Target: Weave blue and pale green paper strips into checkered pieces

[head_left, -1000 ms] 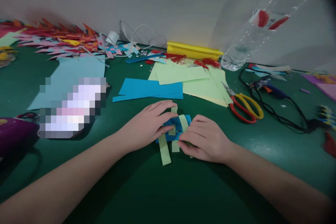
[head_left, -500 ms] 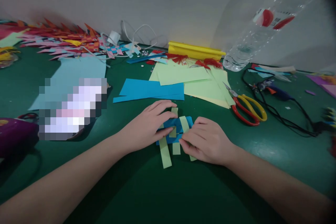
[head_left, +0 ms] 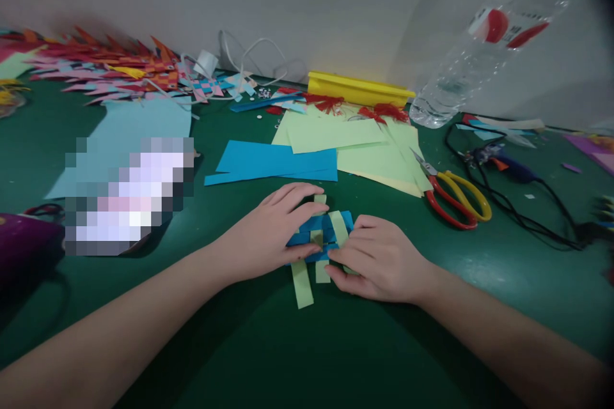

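Observation:
Blue paper strips and pale green paper strips are woven over and under each other on the green table, in the middle of the view. My left hand lies over the left part of the weave, thumb and fingers spread apart, pressing on it from above. At the right side my right hand is closed, its curled fingers at a slanted pale green paper strip, whose lower part they cover. Another green strip sticks out toward me below my left thumb.
Blue paper and pale green sheets lie behind the weave. Scissors and a corded tool lie to the right. A plastic bottle leans on the wall. A blurred-out device is at left.
My left thumb has slid slightly right and down over the weave. My right fingers have moved a little lower along the green strip. The view has shifted slightly.

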Motion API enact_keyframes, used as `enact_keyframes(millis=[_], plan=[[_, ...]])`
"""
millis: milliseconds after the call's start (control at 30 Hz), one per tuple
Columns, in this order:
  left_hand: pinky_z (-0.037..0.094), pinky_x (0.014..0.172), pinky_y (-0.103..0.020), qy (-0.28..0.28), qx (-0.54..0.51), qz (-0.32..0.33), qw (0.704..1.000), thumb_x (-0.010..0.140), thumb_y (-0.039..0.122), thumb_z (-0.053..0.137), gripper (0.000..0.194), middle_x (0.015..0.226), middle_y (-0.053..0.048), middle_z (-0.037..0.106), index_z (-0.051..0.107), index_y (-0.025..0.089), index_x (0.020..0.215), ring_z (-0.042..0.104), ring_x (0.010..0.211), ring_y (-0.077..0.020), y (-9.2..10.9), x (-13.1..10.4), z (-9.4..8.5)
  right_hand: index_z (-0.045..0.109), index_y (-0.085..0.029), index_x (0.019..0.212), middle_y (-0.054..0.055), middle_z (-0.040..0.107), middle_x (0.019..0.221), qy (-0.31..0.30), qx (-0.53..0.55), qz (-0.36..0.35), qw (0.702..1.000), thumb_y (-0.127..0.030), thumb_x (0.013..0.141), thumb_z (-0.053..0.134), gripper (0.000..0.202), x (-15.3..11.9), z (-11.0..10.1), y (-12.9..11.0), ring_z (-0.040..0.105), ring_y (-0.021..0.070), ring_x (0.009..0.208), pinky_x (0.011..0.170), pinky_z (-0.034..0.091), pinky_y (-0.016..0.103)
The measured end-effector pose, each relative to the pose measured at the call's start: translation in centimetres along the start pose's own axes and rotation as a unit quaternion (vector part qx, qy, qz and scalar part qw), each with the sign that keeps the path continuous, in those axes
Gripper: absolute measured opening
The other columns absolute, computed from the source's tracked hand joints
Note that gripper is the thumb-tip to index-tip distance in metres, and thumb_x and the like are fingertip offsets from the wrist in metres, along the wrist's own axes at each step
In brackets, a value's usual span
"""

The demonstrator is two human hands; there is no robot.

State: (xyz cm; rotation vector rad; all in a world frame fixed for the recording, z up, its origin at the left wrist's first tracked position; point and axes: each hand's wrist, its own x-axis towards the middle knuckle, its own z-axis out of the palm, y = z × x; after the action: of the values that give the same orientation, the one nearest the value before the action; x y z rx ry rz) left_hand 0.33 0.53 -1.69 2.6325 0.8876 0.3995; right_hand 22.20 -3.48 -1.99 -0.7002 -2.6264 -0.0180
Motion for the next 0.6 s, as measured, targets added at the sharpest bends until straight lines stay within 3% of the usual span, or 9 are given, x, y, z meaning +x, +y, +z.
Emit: enact_keyframes(millis=[267, 600], plan=[[0.032, 0.106, -0.051, 0.012, -0.032, -0.023, 0.999, 0.084, 0.030, 0.061, 0.038, 0.140, -0.004, 0.037, 0.052, 0.030, 0.121, 0.030, 0.132, -0.0286, 0.14, -0.05, 0.15, 0.067, -0.016, 0.075, -0.002, 0.063, 0.058, -0.010, 0.006, 0.000, 1.000, -0.029, 0.090, 0.051, 0.026, 0.07, 0.08, 0.06, 0.052, 0.0101, 0.052, 0.058, 0.034, 0.030], [0.032, 0.106, -0.050, 0.015, -0.003, -0.023, 1.000, 0.088, 0.024, 0.051, 0.030, 0.137, -0.006, 0.040, 0.055, 0.028, 0.117, 0.034, 0.129, -0.0278, 0.52, -0.10, 0.20, 0.066, -0.017, 0.069, -0.002, 0.063, 0.056, -0.009, 0.025, 0.029, 0.999, -0.028, 0.090, 0.050, 0.028, 0.31, 0.08, 0.05, 0.050, 0.0099, 0.051, 0.057, 0.035, 0.029]])
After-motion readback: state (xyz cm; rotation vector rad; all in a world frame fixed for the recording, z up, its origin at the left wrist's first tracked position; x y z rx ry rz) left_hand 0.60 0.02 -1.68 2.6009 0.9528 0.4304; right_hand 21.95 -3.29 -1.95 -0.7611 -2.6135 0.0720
